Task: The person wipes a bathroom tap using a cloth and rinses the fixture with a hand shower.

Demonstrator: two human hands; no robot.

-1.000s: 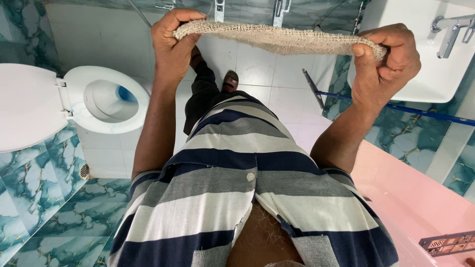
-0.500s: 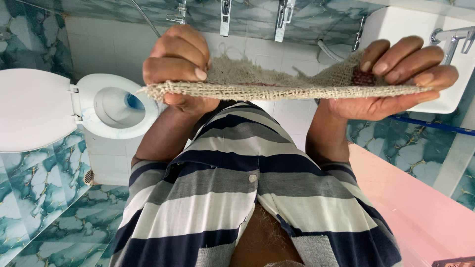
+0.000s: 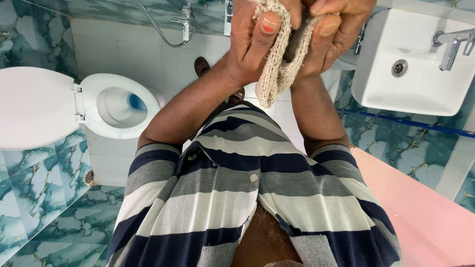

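My left hand [image 3: 252, 42] and my right hand [image 3: 334, 32] are pressed together at the top of the head view, both gripping a beige woven jute cloth [image 3: 274, 69]. The cloth is folded in half and hangs down between the two palms. My thumbs pinch its upper edge. Below the hands are my forearms and my striped shirt [image 3: 247, 198]. One sandalled foot [image 3: 201, 64] shows on the white floor tiles beyond the left wrist.
A white toilet [image 3: 118, 106] with its lid [image 3: 34, 106] raised stands at the left. A white washbasin [image 3: 415, 64] with a chrome tap [image 3: 452, 42] is at the right. A pink surface [image 3: 420, 212] lies at lower right. A hose [image 3: 163, 29] hangs on the marbled wall.
The cloth was stretched flat between my two hands held apart. Now the hands have come together and the cloth is folded in half between them.
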